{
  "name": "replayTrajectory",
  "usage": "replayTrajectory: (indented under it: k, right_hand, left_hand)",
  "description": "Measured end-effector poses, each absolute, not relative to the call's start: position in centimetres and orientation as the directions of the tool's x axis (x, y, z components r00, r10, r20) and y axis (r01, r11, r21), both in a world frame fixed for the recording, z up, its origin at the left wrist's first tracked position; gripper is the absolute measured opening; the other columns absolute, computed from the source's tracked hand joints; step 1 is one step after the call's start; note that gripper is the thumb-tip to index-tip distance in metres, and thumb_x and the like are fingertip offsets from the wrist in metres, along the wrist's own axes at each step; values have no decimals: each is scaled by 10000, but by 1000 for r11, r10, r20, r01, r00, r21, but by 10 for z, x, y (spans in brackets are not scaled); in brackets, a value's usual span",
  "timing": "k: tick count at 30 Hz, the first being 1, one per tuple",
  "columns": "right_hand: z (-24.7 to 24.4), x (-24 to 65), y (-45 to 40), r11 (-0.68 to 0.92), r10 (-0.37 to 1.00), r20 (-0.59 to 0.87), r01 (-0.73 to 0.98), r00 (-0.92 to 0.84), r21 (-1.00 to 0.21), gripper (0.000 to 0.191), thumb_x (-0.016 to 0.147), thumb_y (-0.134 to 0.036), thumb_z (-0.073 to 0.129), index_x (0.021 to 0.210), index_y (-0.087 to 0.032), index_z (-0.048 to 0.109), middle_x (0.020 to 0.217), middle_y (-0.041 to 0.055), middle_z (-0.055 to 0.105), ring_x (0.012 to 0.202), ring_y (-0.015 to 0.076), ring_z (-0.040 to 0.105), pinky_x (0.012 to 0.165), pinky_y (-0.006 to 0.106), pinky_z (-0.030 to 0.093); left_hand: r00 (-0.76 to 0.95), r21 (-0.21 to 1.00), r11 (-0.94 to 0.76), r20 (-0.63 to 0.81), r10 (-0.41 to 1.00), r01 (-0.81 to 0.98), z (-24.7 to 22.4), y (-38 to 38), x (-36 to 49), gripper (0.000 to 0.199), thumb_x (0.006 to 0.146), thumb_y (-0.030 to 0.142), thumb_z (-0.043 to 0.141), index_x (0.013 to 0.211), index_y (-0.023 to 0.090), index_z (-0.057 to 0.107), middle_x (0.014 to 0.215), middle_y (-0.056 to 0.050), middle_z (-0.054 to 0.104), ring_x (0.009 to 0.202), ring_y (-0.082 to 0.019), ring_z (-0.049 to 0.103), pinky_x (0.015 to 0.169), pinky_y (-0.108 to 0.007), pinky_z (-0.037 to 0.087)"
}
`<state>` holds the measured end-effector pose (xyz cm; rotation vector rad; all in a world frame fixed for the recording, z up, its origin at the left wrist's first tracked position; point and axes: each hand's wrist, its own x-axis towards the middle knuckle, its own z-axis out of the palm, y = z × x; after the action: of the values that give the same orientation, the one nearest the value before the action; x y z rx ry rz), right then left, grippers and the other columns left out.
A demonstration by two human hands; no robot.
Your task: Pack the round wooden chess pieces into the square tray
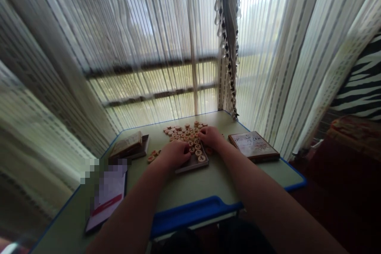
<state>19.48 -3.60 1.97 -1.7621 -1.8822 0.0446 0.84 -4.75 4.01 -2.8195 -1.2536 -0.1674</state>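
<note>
Round wooden Chinese chess pieces (177, 136) with carved marks lie in a loose heap on the table. In front of them, a shallow box tray (195, 166) holds several pieces, with a row along its right side. My left hand (177, 152) is over the tray's left part, fingers curled close to the pieces; what is between them is hidden. Beyond the tray's right edge, my right hand (210, 136) has its fingers bent together at a chess piece by the heap. Single pieces (151, 159) lie left of my left hand.
A decorated box lid (253, 145) lies at the right. At the left are another box (126, 145) and a tablet-like flat device (108, 196), partly pixelated. The pale table (198, 190) has a blue rim. String curtains (160, 27) hang behind it.
</note>
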Motion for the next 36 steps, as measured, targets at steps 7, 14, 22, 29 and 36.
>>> replayTrajectory:
  k: [7, 14, 22, 29, 36]
  right_hand:
    - [23, 193, -39, 131, 938, 346, 912, 13, -389, 350, 770, -375, 408, 790, -154, 678, 766, 65, 668, 651, 140, 539, 561, 226, 320]
    - [28, 192, -42, 102, 946, 322, 923, 24, -370, 336, 774, -368, 420, 794, -153, 677, 801, 72, 671, 692, 148, 554, 586, 226, 330]
    - [26, 191, -40, 106, 947, 319, 917, 24, -385, 332, 773, -351, 414, 806, -152, 678, 806, 73, 671, 696, 148, 553, 589, 223, 335]
    - [26, 192, -40, 91, 946, 323, 926, 36, -367, 327, 770, -349, 415, 793, -157, 679, 782, 71, 670, 679, 144, 547, 584, 225, 328]
    - [26, 192, -41, 104, 942, 334, 930, 22, -353, 333, 774, -360, 413, 786, -159, 678, 781, 73, 669, 680, 149, 551, 575, 229, 325]
  left_hand:
    - [657, 8, -662, 109, 746, 750, 42, -49, 8, 220, 717, 373, 452, 713, 207, 596, 762, -24, 599, 700, -149, 527, 579, -244, 360]
    - [620, 13, -625, 104, 777, 781, 47, -55, 11, 311, 716, 474, 454, 746, 205, 605, 790, -33, 607, 725, -162, 541, 597, -251, 374]
    - [598, -3, -601, 108, 794, 799, 47, -55, 12, 378, 736, 521, 415, 747, 197, 610, 810, -47, 610, 730, -170, 545, 587, -254, 375]
    - [626, 8, -632, 122, 770, 775, 48, -57, 11, 357, 744, 495, 407, 734, 198, 604, 793, -44, 605, 732, -165, 538, 598, -254, 375]
    - [565, -1, -568, 113, 817, 823, 49, -59, 15, 408, 720, 551, 405, 743, 192, 597, 815, -51, 609, 729, -172, 545, 563, -255, 361]
